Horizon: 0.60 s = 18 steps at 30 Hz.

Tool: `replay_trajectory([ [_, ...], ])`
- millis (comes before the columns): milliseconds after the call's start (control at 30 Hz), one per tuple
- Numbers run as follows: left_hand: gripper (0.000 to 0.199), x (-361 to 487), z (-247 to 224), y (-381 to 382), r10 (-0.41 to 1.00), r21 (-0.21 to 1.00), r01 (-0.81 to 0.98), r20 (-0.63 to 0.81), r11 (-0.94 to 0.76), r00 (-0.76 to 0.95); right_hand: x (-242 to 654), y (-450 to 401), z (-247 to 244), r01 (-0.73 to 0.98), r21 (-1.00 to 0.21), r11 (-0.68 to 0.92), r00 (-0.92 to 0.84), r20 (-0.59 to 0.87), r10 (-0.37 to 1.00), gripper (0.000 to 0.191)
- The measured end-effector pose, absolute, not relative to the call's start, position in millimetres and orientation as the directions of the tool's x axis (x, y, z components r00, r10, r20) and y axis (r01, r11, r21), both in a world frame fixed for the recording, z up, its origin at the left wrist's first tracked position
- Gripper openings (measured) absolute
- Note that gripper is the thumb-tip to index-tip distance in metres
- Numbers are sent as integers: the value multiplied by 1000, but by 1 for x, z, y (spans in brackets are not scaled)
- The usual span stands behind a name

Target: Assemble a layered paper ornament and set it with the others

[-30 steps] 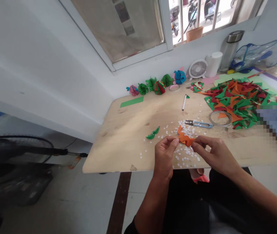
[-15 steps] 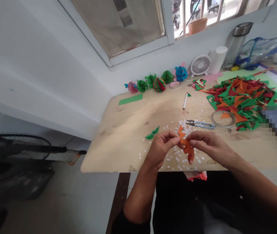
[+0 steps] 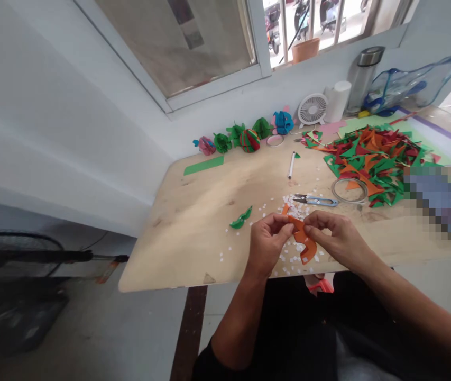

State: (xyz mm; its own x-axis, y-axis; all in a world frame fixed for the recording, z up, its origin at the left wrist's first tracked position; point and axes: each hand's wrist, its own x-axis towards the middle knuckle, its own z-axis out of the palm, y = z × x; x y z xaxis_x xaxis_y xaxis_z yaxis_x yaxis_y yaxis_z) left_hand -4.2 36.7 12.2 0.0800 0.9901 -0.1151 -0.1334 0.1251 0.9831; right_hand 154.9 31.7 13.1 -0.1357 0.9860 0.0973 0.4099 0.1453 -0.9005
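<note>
An orange paper piece [image 3: 306, 248] with a curved lower end hangs between my hands, over small white paper squares [image 3: 288, 259] strewn on the table. My left hand [image 3: 272, 238] pinches its upper left part between thumb and fingers. On its right edge, my right hand [image 3: 328, 230] has thumb and forefinger closed. Just beyond the hands lie blue-handled thread snips [image 3: 320, 201], and a curled green paper piece [image 3: 241, 218] rests to the left.
A heap of red, green and orange paper scraps [image 3: 379, 153] covers the right side, beside a tape roll [image 3: 349, 190]. Folded paper ornaments [image 3: 249, 140], a small fan [image 3: 313, 109] and a bottle [image 3: 364, 79] line the wall. A white pen [image 3: 291, 165] lies mid-table.
The camera view has shifted, moving the table items leftward in the picture. The orange piece has turned and shows more of its flat side between my fingers. Both hands still grip it.
</note>
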Motion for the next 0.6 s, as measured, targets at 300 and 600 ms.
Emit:
replay_trajectory([
  [300, 13, -4, 12, 35, 993, 976, -185, -119, 119, 13, 150, 34, 9, 414, -902, 124, -149, 67, 987, 14],
  [600, 9, -11, 8, 36, 994, 992, -104, -77, 68, -84, 141, 38, 13, 411, -903, 124, -185, 50, 982, 16],
])
